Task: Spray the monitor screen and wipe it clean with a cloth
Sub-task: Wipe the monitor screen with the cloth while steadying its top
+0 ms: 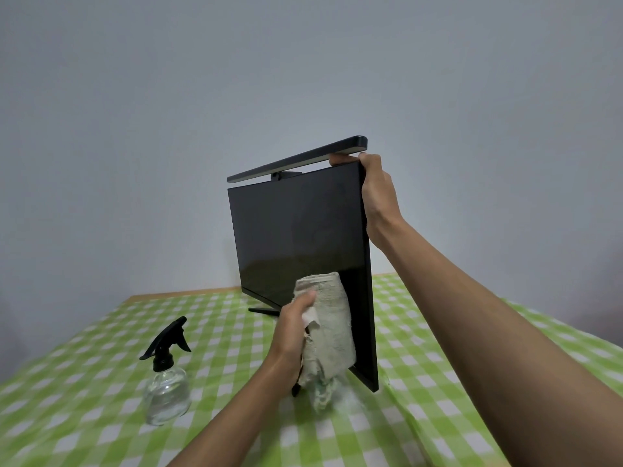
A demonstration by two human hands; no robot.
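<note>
A black monitor stands on the table, its dark screen turned to the left, seen at an angle. A black light bar is clipped along its top edge. My right hand grips the monitor's near top corner. My left hand presses a pale, worn cloth against the lower near part of the screen; the cloth hangs down past the bottom edge. A clear glass spray bottle with a black trigger head stands upright on the table to the left, apart from both hands.
The table is covered with a green and white checked cloth. A plain grey wall rises behind it. One foot of the monitor stand shows under the screen's far end.
</note>
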